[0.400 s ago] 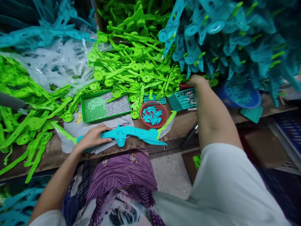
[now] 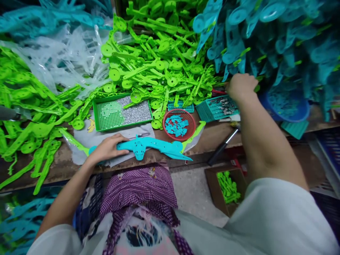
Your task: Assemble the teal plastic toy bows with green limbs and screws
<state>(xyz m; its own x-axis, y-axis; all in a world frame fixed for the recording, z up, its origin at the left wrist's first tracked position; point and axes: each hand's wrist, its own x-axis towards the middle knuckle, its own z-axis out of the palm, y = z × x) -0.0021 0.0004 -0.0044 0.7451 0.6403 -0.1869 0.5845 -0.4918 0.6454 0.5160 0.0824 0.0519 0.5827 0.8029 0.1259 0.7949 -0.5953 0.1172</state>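
My left hand [image 2: 110,148] is closed round the left arm of a long, curved blue plastic part [image 2: 156,143], thumb on the near side and fingers on the far side. That part lies along the table's front edge on a grey cloth [image 2: 82,141]. A small pointed metal tool [image 2: 140,135] lies just behind it. My right hand [image 2: 242,85] reaches to the back right, its fingers curled and mostly hidden, beyond a teal tray [image 2: 225,108] of small metal pieces. What it holds, if anything, does not show. A red object [image 2: 219,92] lies beside it.
A green tray [image 2: 124,122] of small silvery pieces and a red basket [image 2: 178,138] of blue bits stand behind the part. A hammer [image 2: 223,146] lies at the edge. Green plastic parts [image 2: 159,65] heap behind; blue parts [image 2: 265,39] hang at right, above a blue basin [image 2: 305,111].
My right hand has moved farther right and back, past the teal tray, uncovering the hammer. My left hand stays on the blue part. The view has shifted slightly.
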